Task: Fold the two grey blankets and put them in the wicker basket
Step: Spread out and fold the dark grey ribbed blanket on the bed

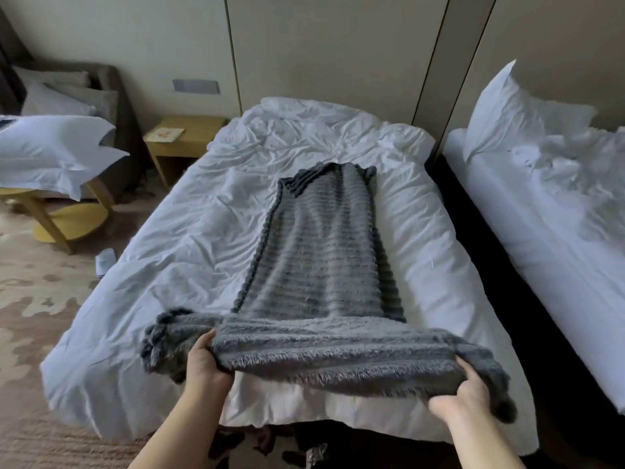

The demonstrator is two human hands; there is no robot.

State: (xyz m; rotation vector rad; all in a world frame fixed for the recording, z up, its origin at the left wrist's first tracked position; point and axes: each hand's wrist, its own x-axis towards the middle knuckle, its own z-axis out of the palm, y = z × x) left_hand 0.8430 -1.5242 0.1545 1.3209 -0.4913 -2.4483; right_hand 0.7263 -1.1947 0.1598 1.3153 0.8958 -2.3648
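A grey ribbed fluffy blanket (318,252) lies as a long narrow strip down the middle of the white bed (176,252). Its near end is lifted off the bed and stretched sideways between my hands. My left hand (203,358) grips the left corner, with pom-pom edging hanging beside it. My right hand (463,394) grips the right corner, fingers curled under the fabric. Only one grey blanket shows. No wicker basket is in view.
A second white bed with a pillow (521,106) stands at the right, across a dark gap. At the left are a wooden side table (182,137), a low round table holding a pillow (57,150), and a grey armchair (111,96).
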